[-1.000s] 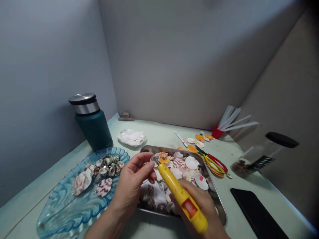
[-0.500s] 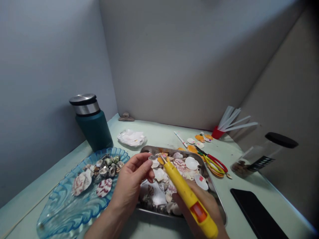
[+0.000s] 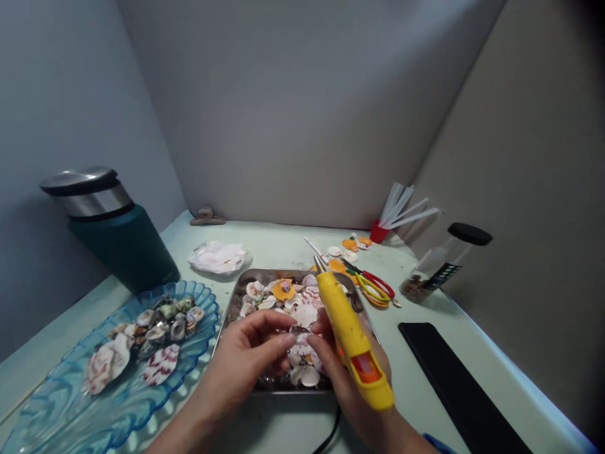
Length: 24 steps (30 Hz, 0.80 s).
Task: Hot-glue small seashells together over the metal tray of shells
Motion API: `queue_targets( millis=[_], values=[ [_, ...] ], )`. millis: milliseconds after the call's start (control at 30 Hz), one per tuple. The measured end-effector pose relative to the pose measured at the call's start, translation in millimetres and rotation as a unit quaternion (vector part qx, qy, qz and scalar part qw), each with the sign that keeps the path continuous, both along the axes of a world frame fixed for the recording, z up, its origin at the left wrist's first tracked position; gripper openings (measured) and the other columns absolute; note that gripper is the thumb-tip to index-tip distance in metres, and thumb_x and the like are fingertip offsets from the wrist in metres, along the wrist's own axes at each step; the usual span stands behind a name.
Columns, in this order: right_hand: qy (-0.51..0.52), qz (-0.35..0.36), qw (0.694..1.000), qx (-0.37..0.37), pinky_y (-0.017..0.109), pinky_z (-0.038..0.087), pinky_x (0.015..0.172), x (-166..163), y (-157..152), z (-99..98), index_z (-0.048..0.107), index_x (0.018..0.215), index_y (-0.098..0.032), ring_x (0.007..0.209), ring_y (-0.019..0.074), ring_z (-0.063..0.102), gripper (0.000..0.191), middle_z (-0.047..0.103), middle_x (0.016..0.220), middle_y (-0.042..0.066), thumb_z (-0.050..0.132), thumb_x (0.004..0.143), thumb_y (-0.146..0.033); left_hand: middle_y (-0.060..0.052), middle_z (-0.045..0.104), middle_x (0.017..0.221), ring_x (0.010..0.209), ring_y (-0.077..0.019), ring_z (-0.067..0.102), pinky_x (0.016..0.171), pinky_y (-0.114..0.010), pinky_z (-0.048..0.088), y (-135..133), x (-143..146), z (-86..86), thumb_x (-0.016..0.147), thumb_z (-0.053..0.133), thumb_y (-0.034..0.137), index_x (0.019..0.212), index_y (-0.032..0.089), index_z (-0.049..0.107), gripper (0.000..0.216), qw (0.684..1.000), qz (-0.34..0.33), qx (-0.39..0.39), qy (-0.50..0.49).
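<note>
The left hand has its thumb and index finger brought nearly together, pinching a small piece – too small to identify – above the near half of a metal tray. The right hand has its fingers wrapped around a yellow glue gun, nozzle pointing up and to the far side, while its thumb and a fingertip meet the piece's right edge. Shells fill the tray. To the left, a blue dish holds more shells; a flat black object lies on the bench at right.
</note>
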State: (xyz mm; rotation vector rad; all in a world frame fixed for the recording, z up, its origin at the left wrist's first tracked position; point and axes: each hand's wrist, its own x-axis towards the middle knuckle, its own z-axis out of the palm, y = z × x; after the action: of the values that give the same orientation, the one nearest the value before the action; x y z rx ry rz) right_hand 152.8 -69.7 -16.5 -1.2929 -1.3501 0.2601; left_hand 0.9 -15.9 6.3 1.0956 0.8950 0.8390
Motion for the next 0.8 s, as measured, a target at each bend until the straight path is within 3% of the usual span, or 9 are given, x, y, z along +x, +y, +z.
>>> queue_targets(
  millis=[267, 800],
  values=[
    [-0.009, 0.042, 0.999, -0.022, 0.025, 0.051, 0.066, 0.9, -1.0, 6.3, 0.058, 0.096, -0.022, 0.072, 0.0159, 0.062, 0.013, 0.064, 0.082, 0.000, 0.060, 0.083, -0.022, 0.001, 0.062, 0.054, 0.049, -0.0102, 0.056, 0.049, -0.019, 0.042, -2.2, 2.4, 1.2, 0.067, 0.075, 0.027, 0.082, 0.017, 0.068, 0.020, 0.999, -0.026, 0.018, 0.023],
    [-0.025, 0.032, 0.999, -0.025, 0.023, 0.049, 0.066, 1.0, -0.3, 5.1, 0.058, 0.094, -0.022, 0.070, 0.0144, 0.061, 0.012, 0.063, 0.080, -0.001, 0.062, 0.082, -0.021, 0.002, 0.062, 0.052, 0.049, -0.0101, 0.057, 0.050, -0.019, 0.043, -1.6, 3.6, 0.6, 0.065, 0.076, 0.030, 0.082, 0.015, 0.064, 0.026, 1.000, -0.030, 0.000, 0.011]
  ],
)
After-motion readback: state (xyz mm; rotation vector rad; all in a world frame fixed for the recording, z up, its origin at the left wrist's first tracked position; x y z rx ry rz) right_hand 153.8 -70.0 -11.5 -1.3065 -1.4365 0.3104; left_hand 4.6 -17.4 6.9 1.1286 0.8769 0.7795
